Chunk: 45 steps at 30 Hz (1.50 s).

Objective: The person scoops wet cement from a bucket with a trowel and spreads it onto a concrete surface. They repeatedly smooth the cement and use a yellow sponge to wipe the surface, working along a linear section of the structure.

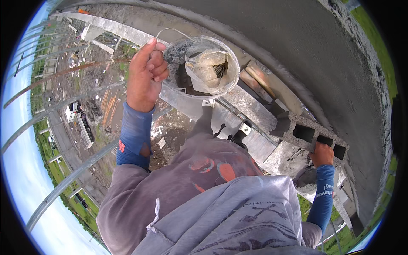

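Observation:
Up at the left, my left hand point(148, 73) is closed around the thin wire handle point(178, 30) of a mortar-stained bucket point(173, 55). Inside the bucket lies a crumpled pale plastic bag point(199, 70) with thin dark pieces showing at its opening; I cannot make out what they are. At the right, my right hand point(323, 154) grips the near edge of a grey hollow concrete block point(290, 130), its fingers curled over beside the block's openings. The block sits tilted next to the wall.
A grey plastered wall point(306, 46) curves along the far and right sides. Timber pieces point(260, 78) lie at its foot. My feet stand on a narrow metal plank point(259, 146). Scaffold pipes point(72, 185) run along the left, with the ground far below.

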### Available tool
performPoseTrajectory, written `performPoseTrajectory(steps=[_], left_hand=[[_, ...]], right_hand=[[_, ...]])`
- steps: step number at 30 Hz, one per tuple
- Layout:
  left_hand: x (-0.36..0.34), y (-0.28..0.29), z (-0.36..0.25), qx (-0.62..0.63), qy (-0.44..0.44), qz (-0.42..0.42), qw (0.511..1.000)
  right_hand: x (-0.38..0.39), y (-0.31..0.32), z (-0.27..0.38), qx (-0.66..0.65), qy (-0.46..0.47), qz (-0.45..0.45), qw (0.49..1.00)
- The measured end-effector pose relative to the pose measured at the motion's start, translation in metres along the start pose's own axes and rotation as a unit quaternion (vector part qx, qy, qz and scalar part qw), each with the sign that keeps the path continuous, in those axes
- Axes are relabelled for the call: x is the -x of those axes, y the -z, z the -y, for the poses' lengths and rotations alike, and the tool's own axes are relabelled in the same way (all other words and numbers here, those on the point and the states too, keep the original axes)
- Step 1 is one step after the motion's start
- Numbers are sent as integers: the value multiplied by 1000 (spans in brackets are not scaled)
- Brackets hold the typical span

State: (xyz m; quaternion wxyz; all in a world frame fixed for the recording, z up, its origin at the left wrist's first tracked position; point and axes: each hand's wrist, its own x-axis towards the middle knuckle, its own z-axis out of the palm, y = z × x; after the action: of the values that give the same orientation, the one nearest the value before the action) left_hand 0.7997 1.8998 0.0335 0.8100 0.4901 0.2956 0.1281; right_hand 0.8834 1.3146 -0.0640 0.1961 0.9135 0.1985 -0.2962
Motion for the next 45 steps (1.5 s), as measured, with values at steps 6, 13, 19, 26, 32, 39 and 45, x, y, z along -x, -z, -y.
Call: performPoseTrajectory(steps=[6, 13, 19, 26, 32, 39, 45], left_hand=[[-69, 74, -66, -177, -131, -80, 972], [-196, 163, -85, -217, -131, -182, 950], [-241, 246, -118, -236, -140, -248, 929], [-258, 284, -96, -322, -168, -303, 881], [-245, 279, -54, -410, -224, -382, 797], [-137, 189, 15, -543, -420, -436, 582], [24, 46, 247, -367, 158, 293, 868]], right_hand=[[-6, -8, -7, 5, -10, 7, 1000], [-8, -19, -13, 14, -22, 9, 1000], [-4, -19, -12, 21, -36, 53, 998], [-5, -10, -10, 25, -13, 19, 999], [0, -1, -5, 13, -20, 27, 999], [-1, 8, 1, 11, -1, 34, 999], [-3, 7, -4, -20, 24, 39, 999]])
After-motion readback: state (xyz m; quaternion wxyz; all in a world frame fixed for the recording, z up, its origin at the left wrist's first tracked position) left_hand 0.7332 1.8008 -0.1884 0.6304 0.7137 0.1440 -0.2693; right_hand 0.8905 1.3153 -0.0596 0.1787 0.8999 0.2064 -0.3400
